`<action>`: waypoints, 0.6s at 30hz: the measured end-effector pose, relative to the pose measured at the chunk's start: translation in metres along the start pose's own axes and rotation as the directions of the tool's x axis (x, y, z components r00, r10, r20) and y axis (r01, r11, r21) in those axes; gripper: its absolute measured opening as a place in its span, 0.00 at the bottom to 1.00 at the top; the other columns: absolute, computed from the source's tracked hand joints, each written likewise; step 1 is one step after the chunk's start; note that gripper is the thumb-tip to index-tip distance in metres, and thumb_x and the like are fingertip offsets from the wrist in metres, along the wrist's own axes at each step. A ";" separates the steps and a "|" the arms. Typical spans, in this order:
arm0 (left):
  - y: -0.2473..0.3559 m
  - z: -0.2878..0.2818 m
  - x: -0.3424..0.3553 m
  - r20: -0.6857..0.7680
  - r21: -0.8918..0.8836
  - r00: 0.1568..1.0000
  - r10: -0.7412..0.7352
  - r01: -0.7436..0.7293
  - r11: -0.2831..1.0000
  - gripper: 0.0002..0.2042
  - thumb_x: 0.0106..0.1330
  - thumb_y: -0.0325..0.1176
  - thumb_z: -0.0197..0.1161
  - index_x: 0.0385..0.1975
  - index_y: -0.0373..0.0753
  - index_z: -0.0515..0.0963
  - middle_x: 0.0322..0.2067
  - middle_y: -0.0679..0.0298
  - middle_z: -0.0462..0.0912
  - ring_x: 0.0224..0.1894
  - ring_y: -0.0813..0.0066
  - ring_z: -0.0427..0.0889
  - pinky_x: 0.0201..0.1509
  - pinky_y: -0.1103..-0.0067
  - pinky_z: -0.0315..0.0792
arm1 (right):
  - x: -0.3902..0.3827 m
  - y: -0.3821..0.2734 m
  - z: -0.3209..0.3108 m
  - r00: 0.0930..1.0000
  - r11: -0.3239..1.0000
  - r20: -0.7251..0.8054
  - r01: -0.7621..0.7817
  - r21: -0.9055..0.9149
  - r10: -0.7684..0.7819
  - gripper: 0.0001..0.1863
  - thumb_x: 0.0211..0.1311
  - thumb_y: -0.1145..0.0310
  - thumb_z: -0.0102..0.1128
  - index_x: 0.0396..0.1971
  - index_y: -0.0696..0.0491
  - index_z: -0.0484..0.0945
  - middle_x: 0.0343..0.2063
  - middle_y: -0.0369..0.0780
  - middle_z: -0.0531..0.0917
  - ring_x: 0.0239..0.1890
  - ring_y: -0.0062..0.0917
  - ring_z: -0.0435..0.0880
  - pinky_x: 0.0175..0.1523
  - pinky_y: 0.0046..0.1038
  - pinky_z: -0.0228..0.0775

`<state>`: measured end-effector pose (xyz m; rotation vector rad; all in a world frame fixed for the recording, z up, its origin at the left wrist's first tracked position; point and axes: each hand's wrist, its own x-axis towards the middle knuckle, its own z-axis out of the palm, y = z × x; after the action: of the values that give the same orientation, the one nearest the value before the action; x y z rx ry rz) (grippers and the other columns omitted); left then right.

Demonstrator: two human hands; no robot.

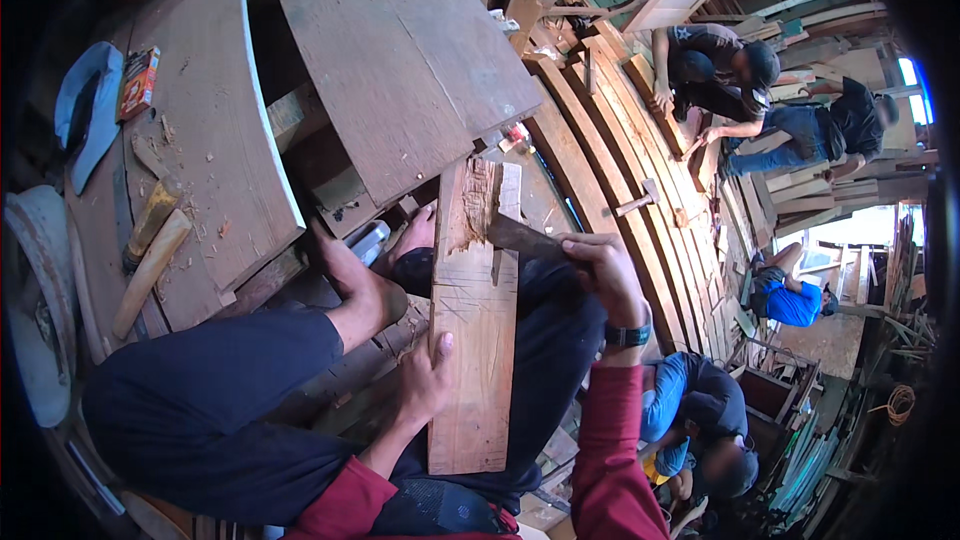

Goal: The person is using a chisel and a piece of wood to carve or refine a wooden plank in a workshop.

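Note:
A wooden board (472, 370) lies lengthwise across my lap. Pencil-like lines cross its middle, and its far end has a rough, splintered hollow (474, 202). My left hand (427, 380) is closed on the board's left edge, thumb on top and fingers partly hidden beneath. In my right hand (608, 278) is a dark, flat-bladed tool (528, 239). Its blade reaches left to the board's right edge, beside the hollow. The handle is hidden in my fist, so its exact kind is unclear.
Wide planks (400, 50) lie ahead. A wooden-handled tool (152, 225) and a small red box (138, 83) rest at left. A hammer (638, 197) lies on long curved timbers (610, 130) at right. Several people, including one crouching (715, 65), are beyond.

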<state>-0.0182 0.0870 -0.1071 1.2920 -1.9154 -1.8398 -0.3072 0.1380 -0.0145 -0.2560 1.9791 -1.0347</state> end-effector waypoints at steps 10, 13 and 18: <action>0.005 -0.004 0.000 0.017 0.034 0.999 -0.044 0.043 0.998 0.28 0.76 0.54 0.46 0.44 0.30 0.78 0.34 0.39 0.83 0.42 0.37 0.82 0.44 0.56 0.75 | -0.003 -0.008 0.008 1.000 0.999 0.007 -0.022 -0.050 0.022 0.14 0.63 0.68 0.60 0.42 0.62 0.86 0.14 0.28 0.73 0.12 0.12 0.64 0.19 0.19 0.50; 0.001 -0.004 0.000 0.008 0.037 0.999 -0.051 0.050 0.998 0.28 0.76 0.55 0.46 0.45 0.30 0.78 0.35 0.38 0.83 0.42 0.37 0.82 0.45 0.55 0.75 | 0.004 -0.012 0.005 0.999 0.998 0.038 -0.022 -0.056 0.024 0.14 0.63 0.68 0.60 0.42 0.62 0.86 0.14 0.28 0.73 0.12 0.12 0.63 0.19 0.19 0.48; 0.002 0.001 -0.001 0.008 0.031 1.000 -0.028 0.028 0.999 0.28 0.76 0.55 0.45 0.46 0.30 0.78 0.35 0.39 0.83 0.42 0.38 0.83 0.45 0.56 0.75 | 0.004 -0.009 -0.006 1.000 0.996 0.008 -0.010 -0.085 0.011 0.14 0.63 0.68 0.59 0.40 0.61 0.87 0.13 0.29 0.72 0.12 0.11 0.63 0.19 0.19 0.48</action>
<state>-0.0191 0.0876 -0.1054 1.3290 -1.9469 -1.8392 -0.3163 0.1336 -0.0088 -0.2954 2.0176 -0.9425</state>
